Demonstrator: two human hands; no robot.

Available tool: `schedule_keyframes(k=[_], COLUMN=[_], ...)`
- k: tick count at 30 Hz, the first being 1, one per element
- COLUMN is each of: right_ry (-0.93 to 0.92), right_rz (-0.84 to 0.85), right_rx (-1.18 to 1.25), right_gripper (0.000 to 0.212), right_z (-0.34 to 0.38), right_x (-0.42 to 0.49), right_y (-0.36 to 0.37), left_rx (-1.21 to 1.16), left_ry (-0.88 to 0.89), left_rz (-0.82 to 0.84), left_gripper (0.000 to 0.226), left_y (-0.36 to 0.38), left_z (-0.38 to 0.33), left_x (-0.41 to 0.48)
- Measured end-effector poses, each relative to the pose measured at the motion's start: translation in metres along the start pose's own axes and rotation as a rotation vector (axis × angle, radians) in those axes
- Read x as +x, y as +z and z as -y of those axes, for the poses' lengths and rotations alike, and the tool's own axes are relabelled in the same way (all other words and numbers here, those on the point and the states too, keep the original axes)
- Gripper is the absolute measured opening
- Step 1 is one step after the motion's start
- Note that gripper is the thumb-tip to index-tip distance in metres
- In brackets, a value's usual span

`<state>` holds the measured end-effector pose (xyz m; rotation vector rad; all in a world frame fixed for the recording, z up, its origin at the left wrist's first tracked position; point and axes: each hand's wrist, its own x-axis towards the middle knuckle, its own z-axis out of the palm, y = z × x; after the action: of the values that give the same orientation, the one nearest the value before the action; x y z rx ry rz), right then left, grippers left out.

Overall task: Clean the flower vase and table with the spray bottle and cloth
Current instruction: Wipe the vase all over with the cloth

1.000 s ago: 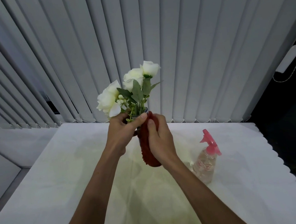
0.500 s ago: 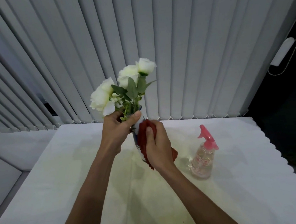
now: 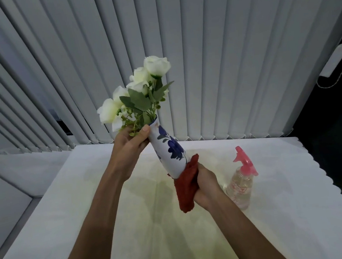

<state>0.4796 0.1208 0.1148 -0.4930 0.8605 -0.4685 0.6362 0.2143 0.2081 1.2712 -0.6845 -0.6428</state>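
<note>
1. Change since earlier frame: right hand [image 3: 206, 185] with red cloth [image 3: 188, 187] now sits at the foot of the flower vase [image 3: 169, 150], having slid down from the neck; the vase, formerly near upright, now tilts with its mouth toward upper left of the frame, and its blue floral pattern is uncovered.
2. Right hand: centre right of frame, closed around the bunched cloth and pressing it against the vase base. Judged purpose: wiping the bottom end, which is reachable only with the vase lifted.
3. Left hand [image 3: 130, 145]: centre of frame, wrapped around the vase neck just under the rim, thumb across the front. Judged purpose: carrying the weight and steadying the tilt while the other hand rubs.
4. Flower vase: held in the air between both hands, above the table, touching neither it nor the bottle; base lies directly against the cloth in the right hand.
5. White flowers [image 3: 140, 90]: standing in the vase mouth, above the left hand, leaning with the tilt.
6. Spray bottle [image 3: 242, 185]: upright on the table, right of centre, just beside the right wrist, unheld; pink trigger head on top.
7. Table [image 3: 70, 224]: white cover with scalloped edge, lower half of frame; wiping judged not yet begun.
8. Vertical blinds [image 3: 221, 50]: upper half of frame, behind everything.
</note>
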Motion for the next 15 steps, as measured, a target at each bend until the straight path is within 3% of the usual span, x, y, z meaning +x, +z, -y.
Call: schedule_keyframes(k=[6,12,15], right_ry=[-0.042,-0.287,-0.426], right_rz=[-0.099,-0.183,-0.156], right_rx=[-0.124,-0.503,-0.595], right_gripper=[0.053,0.019,0.016], right_z=[-0.013,-0.012,-0.008], right_x=[-0.002,-0.013,-0.023], right_y=[-0.002,0.005,0.014], left_rx=[0.190,0.199,0.195], left_ry=[0.035,0.055,0.072], left_rz=[-0.017,-0.045,-0.060], left_gripper=[0.022,0.018,0.019], left_y=[0.005,0.006,0.007], left_z=[-0.002,-0.003,-0.006], left_x=[-0.006,-0.007,-0.004])
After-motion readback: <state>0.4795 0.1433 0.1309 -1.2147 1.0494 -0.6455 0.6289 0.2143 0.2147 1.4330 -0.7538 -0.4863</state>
